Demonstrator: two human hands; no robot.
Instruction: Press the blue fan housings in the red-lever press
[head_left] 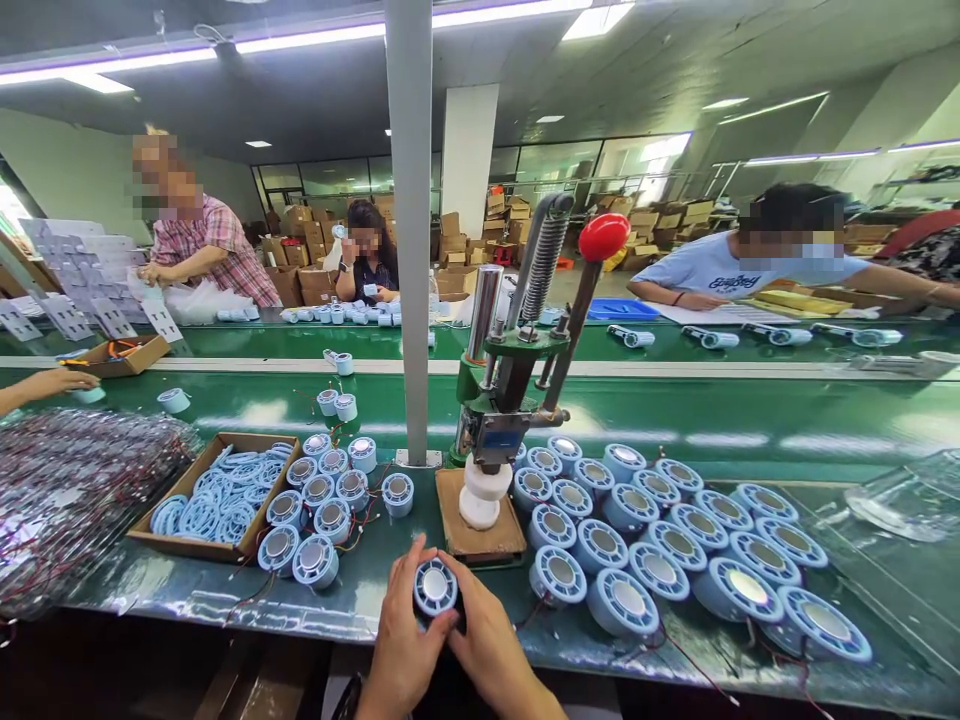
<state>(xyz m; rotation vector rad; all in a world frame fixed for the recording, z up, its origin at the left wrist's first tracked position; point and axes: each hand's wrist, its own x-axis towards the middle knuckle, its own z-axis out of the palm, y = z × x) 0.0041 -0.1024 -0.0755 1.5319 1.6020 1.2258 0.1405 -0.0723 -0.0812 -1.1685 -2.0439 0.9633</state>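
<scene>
Between my two hands, close to the bench's front edge, is a round light-blue housing point(436, 588) with a silver disc in its slotted top. The fingers of my left hand point(405, 630) wrap its left side. My right hand point(484, 625) grips it from the right, thumb near the lower rim. Just beyond stands a hand press point(510, 400) with a red ball on its lever and white round blocks point(481, 495) under its ram. Similar blue housings point(600, 545) sit in rows to the right, with thin wires trailing from some. Another group of housings point(319, 490) sits left.
A cardboard box point(217, 490) of light-blue rings lies left, beside a pile of wired parts point(82, 500). A grey post point(409, 240) rises behind. A green conveyor point(675, 400) runs across, with co-workers beyond it. Another person's hand point(56, 385) touches a part at far left.
</scene>
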